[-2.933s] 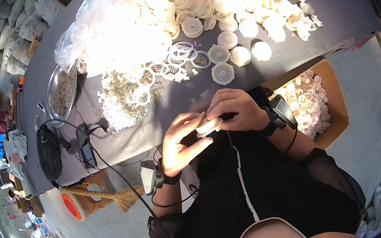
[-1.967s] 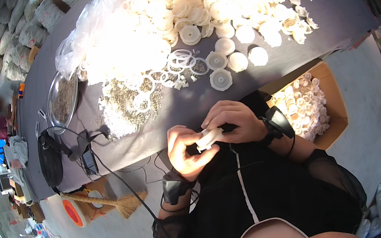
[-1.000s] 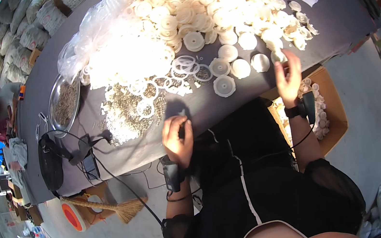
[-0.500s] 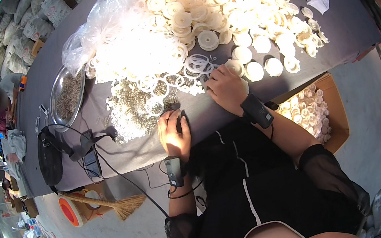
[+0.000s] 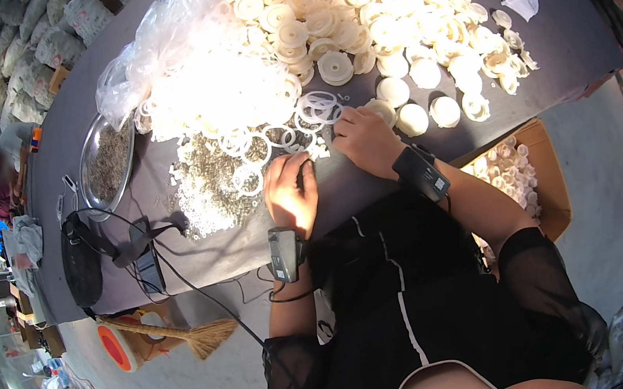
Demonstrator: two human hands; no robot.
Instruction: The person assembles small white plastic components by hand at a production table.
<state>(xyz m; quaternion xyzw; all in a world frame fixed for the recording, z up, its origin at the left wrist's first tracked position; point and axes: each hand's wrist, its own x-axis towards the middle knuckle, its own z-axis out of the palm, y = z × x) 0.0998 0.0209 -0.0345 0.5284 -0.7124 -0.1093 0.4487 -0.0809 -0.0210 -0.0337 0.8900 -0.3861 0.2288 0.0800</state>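
So both hands are down on the grey surface [image 5: 374, 186] right at the near edge of the parts pile. The left hand [image 5: 291, 193] lies palm-down with its fingers [image 5: 299, 166] pressed together and pointing away from the body, tips just touching the scatter of small pale bits [image 5: 208, 193] and sitting right beside the loose thin white rings [image 5: 272, 140]. I can't tell if it's actually pinching anything, the tips are too small to make out. The right hand [image 5: 363, 135] is a bit further up, fingers curled and reaching leftward toward a cluster of rings [image 5: 319, 106], with a white round cap [image 5: 381, 109] just beside its knuckles, more caps [image 5: 427, 110] off to its right. Can't say whether it grips one either. Rings lie flat, so no real long axis; they're ahead of both hands, between them, and the right hand looks nearer to that ring cluster. A metal bowl [image 5: 108, 163] sits well off to the left, and a cardboard box [image 5: 539, 170] with finished white pieces is down at the right.
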